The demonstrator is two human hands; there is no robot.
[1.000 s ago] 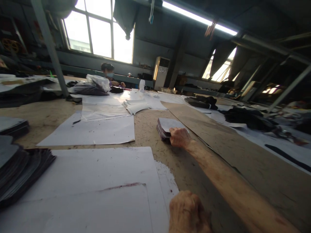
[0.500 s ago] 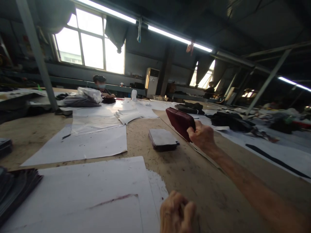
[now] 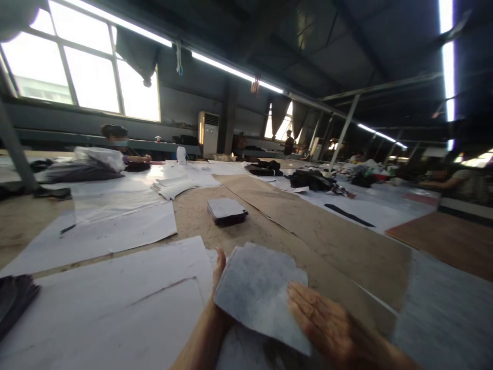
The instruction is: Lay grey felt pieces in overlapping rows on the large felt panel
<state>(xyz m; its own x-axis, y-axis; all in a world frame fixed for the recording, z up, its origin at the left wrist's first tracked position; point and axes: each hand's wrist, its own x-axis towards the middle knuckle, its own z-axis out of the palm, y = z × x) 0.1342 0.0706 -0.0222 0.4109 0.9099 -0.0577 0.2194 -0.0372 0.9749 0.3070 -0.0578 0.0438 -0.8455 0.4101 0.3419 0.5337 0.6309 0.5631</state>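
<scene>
A stack of grey fabric pieces (image 3: 262, 293) is tilted toward me between my hands, its pale fuzzy side up. My left hand (image 3: 220, 288) grips the left edge, thumb upright beside it and the other fingers hidden underneath. On the right edge, my right hand (image 3: 323, 318) rests with its fingers straight and together over the top; its thumb is hidden. Beyond my hands, a smaller neat stack of grey fabric pieces (image 3: 227, 209) with dark sides lies on the brown table covering, apart from both hands.
Large white paper sheets (image 3: 115, 308) cover the near left, with a dark fabric stack (image 3: 15, 303) at the edge. Curved white paper pieces (image 3: 173, 187) and black cloth (image 3: 311, 180) lie farther off. A masked person (image 3: 115, 141) sits across the table; another person (image 3: 470, 182) is at the right.
My right hand lifted a dark red-sided stack off the smaller one and brought it back toward me. My left hand, earlier curled near the table, now holds it too. The view turned right.
</scene>
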